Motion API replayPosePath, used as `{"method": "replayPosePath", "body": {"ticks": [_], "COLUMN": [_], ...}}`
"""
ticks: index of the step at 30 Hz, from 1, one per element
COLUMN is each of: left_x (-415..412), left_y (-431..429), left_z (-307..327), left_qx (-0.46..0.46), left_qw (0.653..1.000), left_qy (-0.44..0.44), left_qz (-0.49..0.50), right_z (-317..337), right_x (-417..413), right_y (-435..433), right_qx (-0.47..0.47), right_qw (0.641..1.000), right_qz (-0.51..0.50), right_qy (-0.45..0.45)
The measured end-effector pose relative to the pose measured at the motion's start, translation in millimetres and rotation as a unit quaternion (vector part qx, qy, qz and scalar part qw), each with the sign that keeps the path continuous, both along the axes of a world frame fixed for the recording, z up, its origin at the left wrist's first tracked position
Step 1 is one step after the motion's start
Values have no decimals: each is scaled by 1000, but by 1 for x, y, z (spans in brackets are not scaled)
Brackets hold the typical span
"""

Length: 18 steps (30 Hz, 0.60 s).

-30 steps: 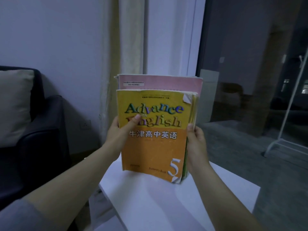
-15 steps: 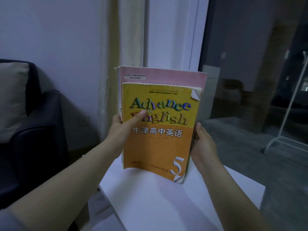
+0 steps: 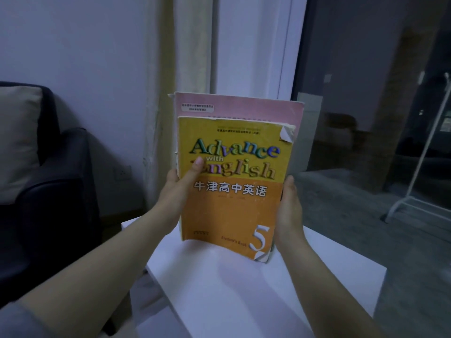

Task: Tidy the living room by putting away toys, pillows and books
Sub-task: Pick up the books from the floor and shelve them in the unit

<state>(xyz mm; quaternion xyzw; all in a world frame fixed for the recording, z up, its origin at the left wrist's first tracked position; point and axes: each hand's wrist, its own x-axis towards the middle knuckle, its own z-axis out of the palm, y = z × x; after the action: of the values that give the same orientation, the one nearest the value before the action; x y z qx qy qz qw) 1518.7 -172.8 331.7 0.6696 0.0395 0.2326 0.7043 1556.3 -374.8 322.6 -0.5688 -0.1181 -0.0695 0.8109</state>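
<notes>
I hold a stack of books (image 3: 234, 208) upright in front of me, its lower right corner close above a white table (image 3: 244, 296). The front book is yellow and orange, titled "Advance with English". A larger pink book (image 3: 244, 107) stands behind it, with more books hidden between. My left hand (image 3: 178, 191) grips the stack's left edge, thumb across the front cover. My right hand (image 3: 289, 211) clasps the right edge.
A dark sofa (image 3: 56, 191) with a beige pillow (image 3: 17, 140) stands at the left. A pale curtain (image 3: 185, 57) hangs behind the books. A glass door (image 3: 378, 106) fills the right side, with a white clothes rack (image 3: 415, 186) by it.
The stack has shifted slightly up and right in view, and the camera has moved a little closer. Both hands keep their grip on the books.
</notes>
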Motion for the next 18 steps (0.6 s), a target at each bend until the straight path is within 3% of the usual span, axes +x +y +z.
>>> {"method": "replayPosePath", "body": {"ticks": [4, 9, 11, 13, 18], "left_x": [-1, -7, -15, -23, -50], "left_y": [2, 7, 11, 12, 0], "left_z": [-1, 3, -2, -11, -12], "left_qx": [14, 9, 50, 109, 159], "left_qw": [1000, 1000, 997, 993, 983], "left_qy": [7, 19, 35, 42, 5], "left_qz": [11, -15, -42, -15, 87], "right_z": [-5, -12, -12, -12, -9], "right_x": [-8, -10, -10, -11, -24], "right_y": [-2, -12, -9, -3, 7], "right_qx": [-70, -144, -142, -133, -118], "right_qw": [993, 979, 979, 980, 981], "right_qz": [21, 3, -13, -29, -53], "right_qy": [-92, -142, -145, -143, -144]}}
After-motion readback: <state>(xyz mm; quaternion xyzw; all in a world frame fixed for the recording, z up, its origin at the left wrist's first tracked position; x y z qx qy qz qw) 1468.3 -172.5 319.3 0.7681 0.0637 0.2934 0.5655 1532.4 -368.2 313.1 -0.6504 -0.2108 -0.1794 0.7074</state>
